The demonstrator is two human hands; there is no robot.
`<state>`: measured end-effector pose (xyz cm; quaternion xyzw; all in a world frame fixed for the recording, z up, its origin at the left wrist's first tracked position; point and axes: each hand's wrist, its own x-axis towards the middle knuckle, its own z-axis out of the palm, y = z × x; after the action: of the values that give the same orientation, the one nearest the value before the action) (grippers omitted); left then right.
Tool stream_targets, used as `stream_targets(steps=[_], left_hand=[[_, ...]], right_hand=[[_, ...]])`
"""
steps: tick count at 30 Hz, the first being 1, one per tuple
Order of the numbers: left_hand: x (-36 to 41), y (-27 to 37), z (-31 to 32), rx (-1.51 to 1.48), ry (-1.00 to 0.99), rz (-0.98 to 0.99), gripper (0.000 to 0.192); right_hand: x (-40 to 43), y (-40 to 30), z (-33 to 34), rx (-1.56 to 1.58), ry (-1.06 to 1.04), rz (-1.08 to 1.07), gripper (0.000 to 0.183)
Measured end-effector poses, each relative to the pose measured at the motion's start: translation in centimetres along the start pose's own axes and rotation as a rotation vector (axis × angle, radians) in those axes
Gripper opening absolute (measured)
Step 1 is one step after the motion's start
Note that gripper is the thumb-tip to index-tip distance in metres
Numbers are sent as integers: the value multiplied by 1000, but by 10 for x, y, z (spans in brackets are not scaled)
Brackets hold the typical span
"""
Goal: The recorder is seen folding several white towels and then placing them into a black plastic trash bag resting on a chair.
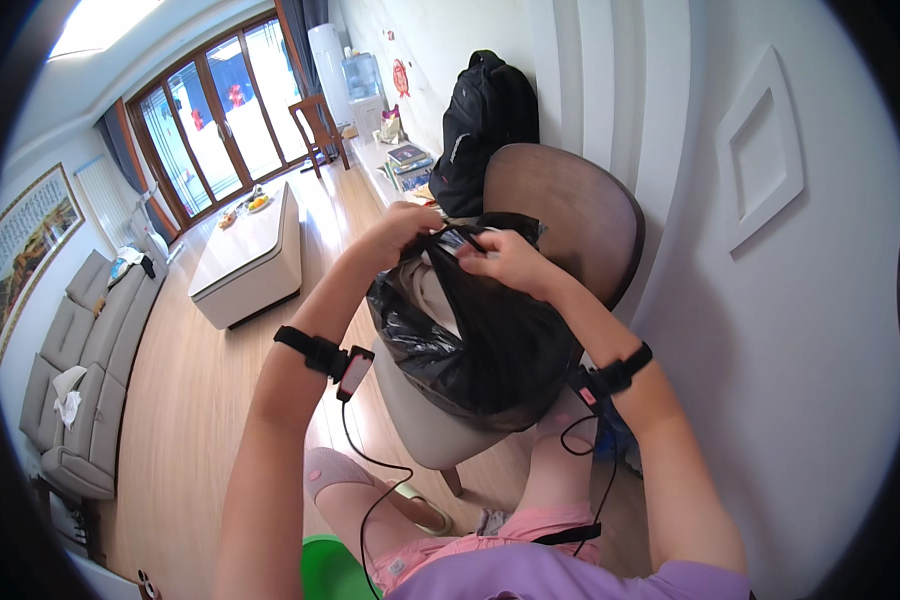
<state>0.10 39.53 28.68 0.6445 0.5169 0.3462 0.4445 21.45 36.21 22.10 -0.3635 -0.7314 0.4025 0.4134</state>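
Observation:
A bulging black plastic bag (pixel 517 337) rests on the seat of a chair (pixel 420 420) in front of me. Pale fabric (pixel 433 296) shows through the gap in its top. My left hand (pixel 409 229) grips the gathered plastic at the far left of the opening. On the other side, my right hand (pixel 506 262) pinches the bag's upper edge, close to the left. Black plastic strands stretch between both hands. Fingertips are partly hidden by the folds, and the rest of the contents cannot be seen.
A black backpack (pixel 487 127) stands behind the chair's wooden backrest (pixel 570 202). Close on the right is the white wall (pixel 720 315). A coffee table (pixel 247 255) and a grey sofa (pixel 90 375) lie to the left. A green basin (pixel 334 570) sits by my legs. Cables hang from my forearm straps.

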Motion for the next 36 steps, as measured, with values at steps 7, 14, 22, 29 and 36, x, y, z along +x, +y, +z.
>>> stream_targets(steps=[7,14,22,29,36], left_hand=[[68,-95,-23,-1040,213,-638,12],[92,-80,-24,-1587,384,-1011,2],[119,-116,-20,-1833,610,-1212,9],[47,-118,-19,-1207,156,-381,12],[-36,-47,13,-994,-202,56,18]], right_hand=[[-70,74,-1,-232,238,-126,30],[-84,61,5,-533,255,-154,23],[-94,84,-5,-345,334,-368,13],[-44,53,6,1264,244,-138,36],[-24,2,34,1031,139,-121,67]])
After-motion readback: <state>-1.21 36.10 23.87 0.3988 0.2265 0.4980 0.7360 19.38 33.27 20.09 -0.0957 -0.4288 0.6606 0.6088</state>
